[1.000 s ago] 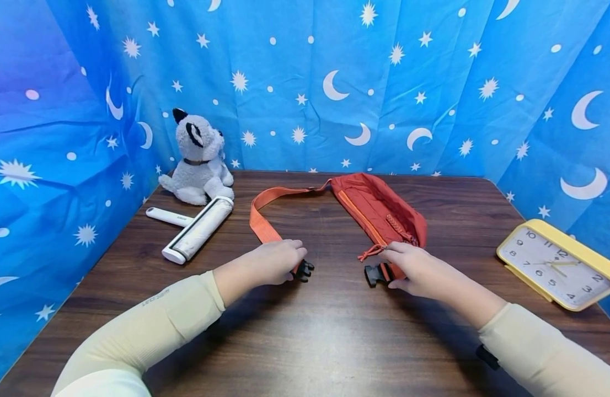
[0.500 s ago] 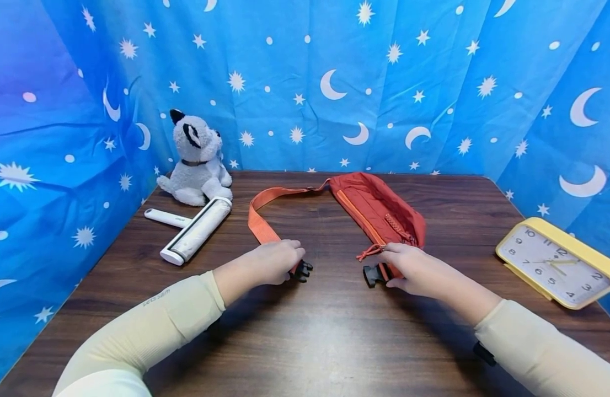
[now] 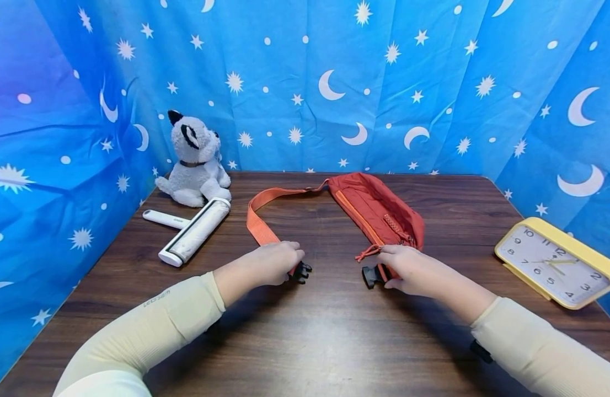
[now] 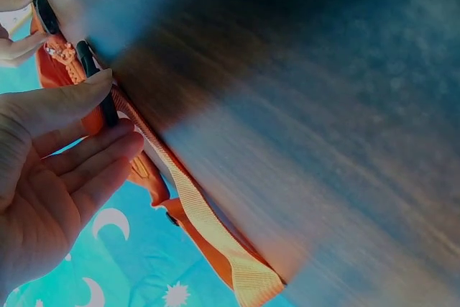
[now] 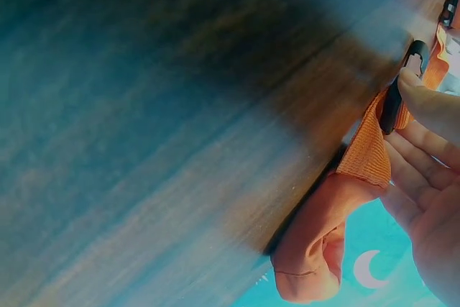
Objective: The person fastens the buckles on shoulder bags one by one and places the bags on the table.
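A red waist bag [image 3: 376, 207] lies on the table, its orange strap [image 3: 260, 223] looping out to the left. My left hand [image 3: 265, 264] pinches the strap end at the black pronged buckle half [image 3: 301, 272]; the left wrist view has thumb and fingers on either side of that buckle half [image 4: 97, 80]. The black socket half of the buckle [image 3: 372, 277] is pinched by my right hand [image 3: 416, 271], beside the bag's near end. In the right wrist view the thumb presses on this socket half [image 5: 406, 88]. A gap of table separates the two halves.
A grey plush dog [image 3: 196, 160] sits at the back left, with a white lint roller [image 3: 196, 231] lying in front of it. On the right stands a yellow clock [image 3: 558, 262]. A blue star-and-moon curtain [image 3: 285, 82] surrounds the brown table [image 3: 325, 342].
Both hands keep their hold on the buckle halves, and the gap between them stays about the same. The whole head view has shifted very slightly.
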### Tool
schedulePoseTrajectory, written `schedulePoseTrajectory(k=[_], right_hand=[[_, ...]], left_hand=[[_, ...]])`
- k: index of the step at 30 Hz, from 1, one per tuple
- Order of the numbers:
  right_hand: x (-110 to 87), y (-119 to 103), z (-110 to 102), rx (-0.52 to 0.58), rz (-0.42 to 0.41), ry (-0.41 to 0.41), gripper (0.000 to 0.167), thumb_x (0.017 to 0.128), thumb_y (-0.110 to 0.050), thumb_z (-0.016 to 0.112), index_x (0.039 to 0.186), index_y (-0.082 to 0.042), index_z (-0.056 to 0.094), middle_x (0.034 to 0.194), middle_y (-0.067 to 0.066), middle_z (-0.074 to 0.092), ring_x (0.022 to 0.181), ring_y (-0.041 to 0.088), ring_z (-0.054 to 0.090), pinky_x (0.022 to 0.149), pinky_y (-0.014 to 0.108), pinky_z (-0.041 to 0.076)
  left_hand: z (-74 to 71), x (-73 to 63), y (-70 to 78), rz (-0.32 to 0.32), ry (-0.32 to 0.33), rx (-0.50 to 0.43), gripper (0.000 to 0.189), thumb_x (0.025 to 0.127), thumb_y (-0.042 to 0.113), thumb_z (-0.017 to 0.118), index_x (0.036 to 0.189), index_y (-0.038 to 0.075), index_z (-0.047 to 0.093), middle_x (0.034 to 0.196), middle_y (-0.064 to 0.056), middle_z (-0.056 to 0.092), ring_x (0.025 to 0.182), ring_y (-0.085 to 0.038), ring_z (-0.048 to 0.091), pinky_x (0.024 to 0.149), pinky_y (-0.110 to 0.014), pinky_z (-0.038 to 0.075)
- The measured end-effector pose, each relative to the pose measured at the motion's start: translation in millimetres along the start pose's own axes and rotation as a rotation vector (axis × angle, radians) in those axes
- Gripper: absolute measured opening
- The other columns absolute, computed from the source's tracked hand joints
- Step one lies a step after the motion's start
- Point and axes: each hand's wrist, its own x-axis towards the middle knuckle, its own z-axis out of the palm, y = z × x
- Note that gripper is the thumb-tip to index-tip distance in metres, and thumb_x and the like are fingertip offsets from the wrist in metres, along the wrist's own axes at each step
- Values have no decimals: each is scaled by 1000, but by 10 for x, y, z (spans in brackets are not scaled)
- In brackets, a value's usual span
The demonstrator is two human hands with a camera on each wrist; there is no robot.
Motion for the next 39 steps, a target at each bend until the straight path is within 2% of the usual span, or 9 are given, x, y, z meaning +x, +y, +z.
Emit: schedulePoseTrajectory(k=[10,18,24,28,39], right_hand=[[12,-4,-21,1,5,-34,36,70,-17,83,96,-2,62,91,5,57,78,16,57,67,34,49],[1,34,29,12,-24,7,34,70,-15,83,93,-4,62,88,3,56,71,11,52,61,31,47],[7,41,54,5,2,-4,36,71,-17,82,97,-3,63,91,5,57,75,13,56,65,32,49],[2,32,62,11,13,-11,36,72,-16,82,99,-2,63,94,6,57,81,18,58,69,34,50],[-8,35,65,36,15,-11,35,72,-15,81,99,-2,63,92,5,55,76,13,52,65,32,48]], left_hand=[[0,-5,-10,18,11,-20,35,74,8,78,105,9,62,92,-1,52,78,-13,53,63,-29,45],[1,-28,-36,60,54,-28,31,75,11,78,102,7,62,91,-2,52,77,-14,54,64,-29,46],[12,-29,-51,77,69,-42,28,75,10,79,97,6,62,85,-1,50,74,-13,51,63,-29,45],[26,-31,-54,76,75,-38,26,74,11,79,93,8,61,83,1,48,71,-12,49,62,-29,45],[44,-22,-61,74,67,-39,27,75,14,79,96,7,62,82,2,47,70,-11,48,62,-26,43]])
